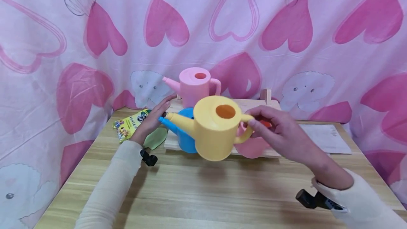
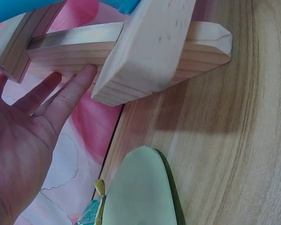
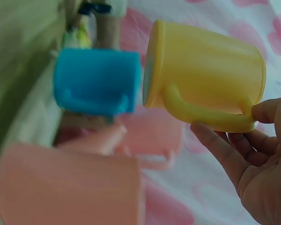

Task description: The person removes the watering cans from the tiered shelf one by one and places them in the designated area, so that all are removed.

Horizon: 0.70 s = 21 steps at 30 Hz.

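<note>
My right hand pinches the handle of a yellow watering can, thumb on top and fingers beneath in the right wrist view. The can is held up in front of a wooden shelf rack, its spout pointing left. Behind it, a blue watering can and a salmon-pink one are partly hidden on the lower shelf. A light pink watering can stands higher at the back. With fingers extended, my left hand rests its fingertips against the rack's wooden side.
A yellow snack-like packet and a flat pale green piece lie left of the rack. White cloth or paper lies to its right. The wood-grain table meets a pink heart-print curtain behind.
</note>
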Available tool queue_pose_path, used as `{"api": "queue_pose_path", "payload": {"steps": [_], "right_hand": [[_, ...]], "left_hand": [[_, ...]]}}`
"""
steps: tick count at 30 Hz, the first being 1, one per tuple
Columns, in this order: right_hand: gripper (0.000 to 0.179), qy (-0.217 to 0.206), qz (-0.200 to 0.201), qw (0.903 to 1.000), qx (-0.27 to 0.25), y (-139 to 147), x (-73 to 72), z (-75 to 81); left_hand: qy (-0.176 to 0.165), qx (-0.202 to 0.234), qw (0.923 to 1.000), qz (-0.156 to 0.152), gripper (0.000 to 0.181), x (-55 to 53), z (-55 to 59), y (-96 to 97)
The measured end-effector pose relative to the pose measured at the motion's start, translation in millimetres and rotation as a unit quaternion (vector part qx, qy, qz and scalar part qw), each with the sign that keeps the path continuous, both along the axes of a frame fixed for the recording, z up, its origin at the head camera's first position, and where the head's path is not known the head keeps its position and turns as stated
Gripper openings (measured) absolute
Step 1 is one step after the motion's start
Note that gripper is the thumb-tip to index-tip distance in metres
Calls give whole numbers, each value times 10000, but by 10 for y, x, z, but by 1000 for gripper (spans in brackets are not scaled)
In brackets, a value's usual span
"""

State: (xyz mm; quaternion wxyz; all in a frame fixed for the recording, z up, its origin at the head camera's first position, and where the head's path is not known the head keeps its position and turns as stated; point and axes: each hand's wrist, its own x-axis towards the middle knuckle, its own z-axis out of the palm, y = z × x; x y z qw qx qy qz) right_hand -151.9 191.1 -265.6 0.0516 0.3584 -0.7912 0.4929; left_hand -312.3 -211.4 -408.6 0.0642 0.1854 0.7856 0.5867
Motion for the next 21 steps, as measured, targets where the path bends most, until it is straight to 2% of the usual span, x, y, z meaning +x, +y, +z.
{"api": "queue_pose_path", "payload": {"steps": [4,11,17,21], "right_hand": [[22,-242,281,9993,25,-110,47,-163],[19,-767,318,9961,290,-265,124,-460],[17,-1465,492,9877,252,-412,176,-731],[16,-1680,414,9838,460,-495,214,-882]], "left_hand": [[26,194,9997,-124,53,7,2,-5],[100,131,9998,-113,53,12,12,5],[102,72,9999,-93,55,2,11,13],[129,60,9999,-57,55,11,12,13]]}}
